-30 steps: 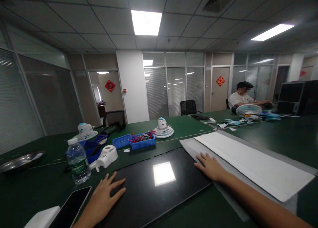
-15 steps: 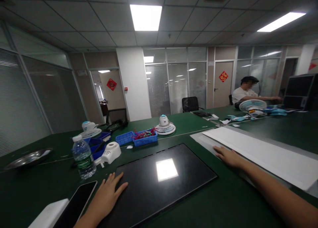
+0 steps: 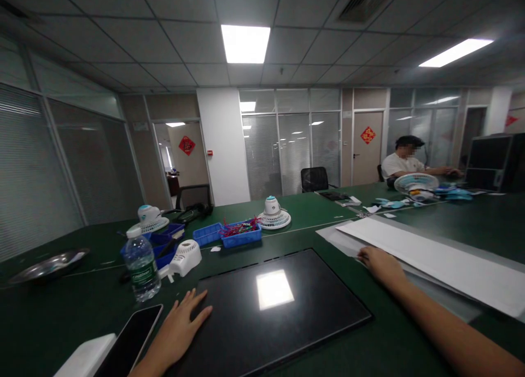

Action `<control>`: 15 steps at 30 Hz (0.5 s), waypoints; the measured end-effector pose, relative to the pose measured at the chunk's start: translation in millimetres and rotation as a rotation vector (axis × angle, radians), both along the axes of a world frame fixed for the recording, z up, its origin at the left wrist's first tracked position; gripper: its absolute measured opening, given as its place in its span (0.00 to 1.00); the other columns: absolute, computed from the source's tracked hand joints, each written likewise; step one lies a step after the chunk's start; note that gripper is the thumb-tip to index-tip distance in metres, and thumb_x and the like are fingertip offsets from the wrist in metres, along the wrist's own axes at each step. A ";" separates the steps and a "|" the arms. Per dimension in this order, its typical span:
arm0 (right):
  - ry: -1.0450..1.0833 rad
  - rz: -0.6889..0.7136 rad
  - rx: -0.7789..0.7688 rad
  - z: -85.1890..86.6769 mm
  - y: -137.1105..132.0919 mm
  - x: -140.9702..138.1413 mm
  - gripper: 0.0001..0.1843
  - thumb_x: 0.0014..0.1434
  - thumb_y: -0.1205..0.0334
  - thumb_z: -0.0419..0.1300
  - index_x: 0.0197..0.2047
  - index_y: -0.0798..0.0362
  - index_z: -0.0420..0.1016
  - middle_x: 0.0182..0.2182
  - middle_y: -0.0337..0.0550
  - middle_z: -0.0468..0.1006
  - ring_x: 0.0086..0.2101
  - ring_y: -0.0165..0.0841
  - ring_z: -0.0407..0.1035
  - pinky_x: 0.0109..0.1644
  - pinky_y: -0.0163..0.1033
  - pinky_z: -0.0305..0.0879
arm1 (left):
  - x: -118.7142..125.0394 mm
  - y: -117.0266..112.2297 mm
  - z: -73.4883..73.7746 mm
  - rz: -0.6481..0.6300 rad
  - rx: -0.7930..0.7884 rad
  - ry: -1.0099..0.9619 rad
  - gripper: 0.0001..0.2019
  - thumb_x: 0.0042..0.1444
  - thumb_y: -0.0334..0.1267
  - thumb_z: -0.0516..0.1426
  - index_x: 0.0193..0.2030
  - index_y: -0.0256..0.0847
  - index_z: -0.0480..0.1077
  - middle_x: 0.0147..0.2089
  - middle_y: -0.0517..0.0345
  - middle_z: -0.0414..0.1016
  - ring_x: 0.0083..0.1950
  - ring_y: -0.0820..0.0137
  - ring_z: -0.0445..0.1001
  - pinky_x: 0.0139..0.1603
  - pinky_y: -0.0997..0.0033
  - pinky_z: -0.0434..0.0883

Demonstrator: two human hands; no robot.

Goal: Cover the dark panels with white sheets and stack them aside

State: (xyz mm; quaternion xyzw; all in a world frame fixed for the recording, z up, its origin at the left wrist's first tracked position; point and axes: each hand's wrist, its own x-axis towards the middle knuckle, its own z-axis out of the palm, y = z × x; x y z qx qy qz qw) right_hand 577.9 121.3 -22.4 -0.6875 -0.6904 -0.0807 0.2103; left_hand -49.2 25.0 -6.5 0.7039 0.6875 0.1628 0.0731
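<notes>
A flat black screen panel [image 3: 320, 306] lies on the green table in front of me, a ceiling light mirrored in its surface. My left hand [image 3: 178, 325] rests with fingers spread over the panel's left edge. To the right, my right hand [image 3: 381, 267] has its fingers curled at the near left edge of a translucent sheet [image 3: 455, 300]. That sheet lies under a long white board [image 3: 430, 262]. The fingertips are partly hidden, but they appear closed on the sheet's edge.
Left of the panel are a phone [image 3: 131, 338], a white box [image 3: 88, 358], a water bottle [image 3: 141, 267] and a white plastic housing [image 3: 186, 257]. Blue trays [image 3: 241, 240] and a fan part [image 3: 274, 215] stand behind it. A person [image 3: 404, 161] sits at the far right.
My right hand's fingers, stretched flat before, have curled in at the sheet's edge. The panel has shifted slightly right in view, its right corner further out. My left hand stays spread at its edge.
</notes>
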 end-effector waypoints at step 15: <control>0.162 0.699 0.055 53.3 -80.0 -141.4 0.18 0.70 0.49 0.49 0.46 0.45 0.79 0.49 0.43 0.79 0.54 0.36 0.70 0.62 0.43 0.63 | 1.2 -4.5 6.2 0.004 -0.005 -0.038 0.35 0.64 0.59 0.45 0.69 0.40 0.63 0.74 0.42 0.56 0.76 0.56 0.51 0.76 0.45 0.47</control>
